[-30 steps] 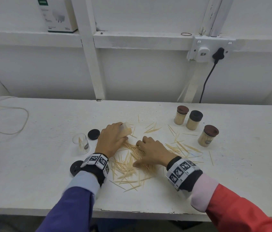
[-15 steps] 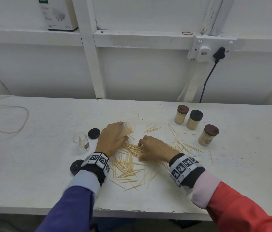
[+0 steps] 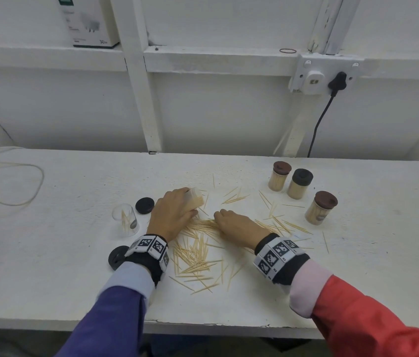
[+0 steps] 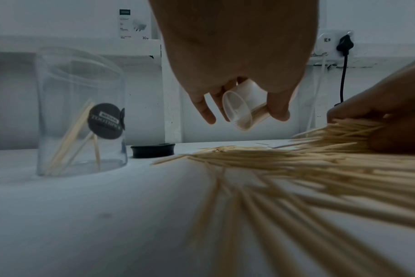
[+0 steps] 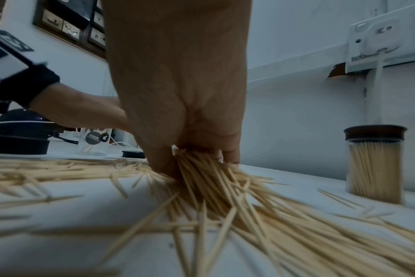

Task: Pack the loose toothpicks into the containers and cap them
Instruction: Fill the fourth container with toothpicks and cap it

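Two hands busy, left fingers (image 4: 278, 110) gripping clear container (image 4: 243, 108), right fingers (image 5: 228, 155) bunching toothpicks (image 5: 213, 180), "30w" box (image 3: 88, 21)

Workshop-style bench setup: white painted worktable (image 3: 48, 292) against white framed wall panels. Surface-mounted socket (image 3: 316, 76) at 1 o'clock, black plug (image 3: 338, 81) in it. Boxed charger (image 3: 87, 21) on ledge, 11 o'clock. Cables (image 3: 17, 181) at 9 o'clock.

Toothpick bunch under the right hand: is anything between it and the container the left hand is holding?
Nothing visible. The right hand grips a bunch of toothpicks on the table. The left hand holds the clear container tilted just beside it, with only loose toothpicks on the table between them.
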Tool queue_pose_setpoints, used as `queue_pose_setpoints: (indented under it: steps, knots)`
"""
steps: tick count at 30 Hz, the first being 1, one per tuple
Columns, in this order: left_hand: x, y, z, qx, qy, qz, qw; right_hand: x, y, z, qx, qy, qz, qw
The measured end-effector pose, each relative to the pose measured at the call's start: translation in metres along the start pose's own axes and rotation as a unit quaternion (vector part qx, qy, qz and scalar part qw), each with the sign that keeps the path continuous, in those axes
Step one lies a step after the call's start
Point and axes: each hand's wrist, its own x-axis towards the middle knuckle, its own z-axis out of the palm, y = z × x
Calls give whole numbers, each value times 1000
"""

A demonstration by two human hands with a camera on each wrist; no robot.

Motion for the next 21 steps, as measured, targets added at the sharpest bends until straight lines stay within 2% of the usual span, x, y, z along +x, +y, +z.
queue_pose_setpoints:
  steps: [12,17,21]
  knots:
    - [-1,0,-1,-10,4,-1,1000,1,6,-16,60,-27,15,998]
    - [-1,3,-2,-8,5,-2,1000,3,8,-15,36,-26,11,999]
    - [-1,0,-2,-18,5,-12,1000,5,10,-14,61,-3,16,998]
